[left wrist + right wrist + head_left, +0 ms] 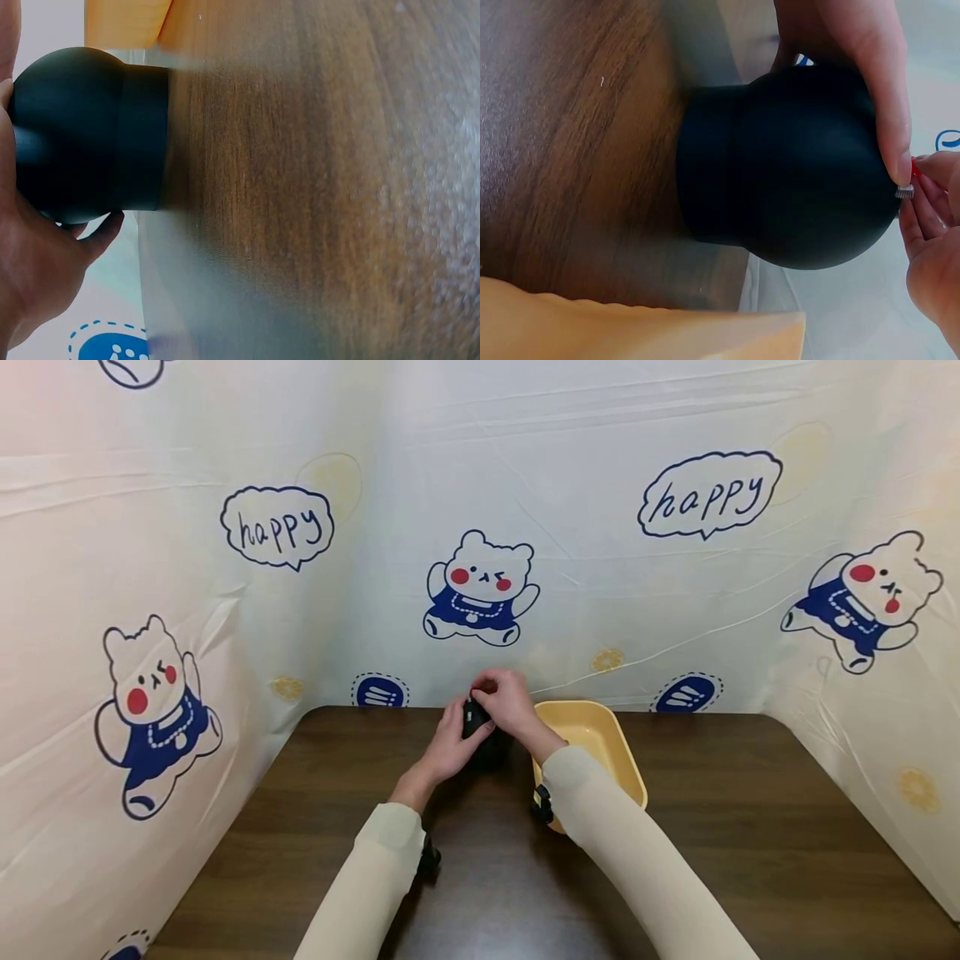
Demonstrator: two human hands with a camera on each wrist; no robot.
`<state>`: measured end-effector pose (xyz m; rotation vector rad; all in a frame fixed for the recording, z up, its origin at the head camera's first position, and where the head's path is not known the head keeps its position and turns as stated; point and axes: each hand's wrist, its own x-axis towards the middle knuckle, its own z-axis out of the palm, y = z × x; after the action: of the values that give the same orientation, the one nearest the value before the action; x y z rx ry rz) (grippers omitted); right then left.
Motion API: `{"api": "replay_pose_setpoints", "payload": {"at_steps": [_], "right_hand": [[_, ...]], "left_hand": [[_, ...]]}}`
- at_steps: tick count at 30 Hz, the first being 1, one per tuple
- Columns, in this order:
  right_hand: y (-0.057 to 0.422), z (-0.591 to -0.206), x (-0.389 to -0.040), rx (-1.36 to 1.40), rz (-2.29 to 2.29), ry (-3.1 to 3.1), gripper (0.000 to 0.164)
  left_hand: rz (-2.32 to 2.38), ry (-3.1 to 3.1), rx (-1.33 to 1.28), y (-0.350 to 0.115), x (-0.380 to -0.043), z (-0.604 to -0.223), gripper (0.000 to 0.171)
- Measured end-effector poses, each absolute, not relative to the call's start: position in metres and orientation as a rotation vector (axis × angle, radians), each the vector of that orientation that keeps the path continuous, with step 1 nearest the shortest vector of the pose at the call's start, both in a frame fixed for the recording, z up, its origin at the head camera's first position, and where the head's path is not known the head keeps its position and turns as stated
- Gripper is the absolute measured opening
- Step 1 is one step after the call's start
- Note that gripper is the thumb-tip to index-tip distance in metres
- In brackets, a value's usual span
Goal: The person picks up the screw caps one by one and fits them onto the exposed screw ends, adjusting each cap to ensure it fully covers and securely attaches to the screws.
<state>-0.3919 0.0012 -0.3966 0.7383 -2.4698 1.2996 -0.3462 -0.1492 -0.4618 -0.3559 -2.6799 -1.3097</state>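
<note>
A black, round-bodied object (802, 172) stands on the table on a narrower cylindrical base. My left hand (447, 745) grips its side, fingers curled round the body; in the right wrist view the left thumb lies along its upper part. A short threaded metal screw (905, 192) shows at the top of the black object, close to the left thumb's tip. There my right hand (510, 702) pinches a small red piece (916, 169), mostly hidden by fingers. In the left wrist view the black object hides part of the left hand (41, 262).
A yellow rectangular tray (633, 768) lies right of the black object, under the right forearm. The brown wooden table (337, 860) ends at a pale printed curtain (585, 568) behind and on both sides.
</note>
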Motion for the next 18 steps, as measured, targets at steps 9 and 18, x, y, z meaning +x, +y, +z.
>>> {"api": "replay_pose_setpoints", "payload": {"at_steps": [9,18], "right_hand": [[-0.0017,-0.3972,-0.3929,0.791,1.222,-2.487,0.006],[-0.0016,-0.3979,-0.3918,0.83,1.046,-2.552,0.009]], "left_hand": [[-1.307,-2.667,-0.388,-0.1503,-0.3456,-0.4618,0.081],[-1.312,-2.686,-0.378,-0.151,-0.3458,-0.4617,0.081]]}}
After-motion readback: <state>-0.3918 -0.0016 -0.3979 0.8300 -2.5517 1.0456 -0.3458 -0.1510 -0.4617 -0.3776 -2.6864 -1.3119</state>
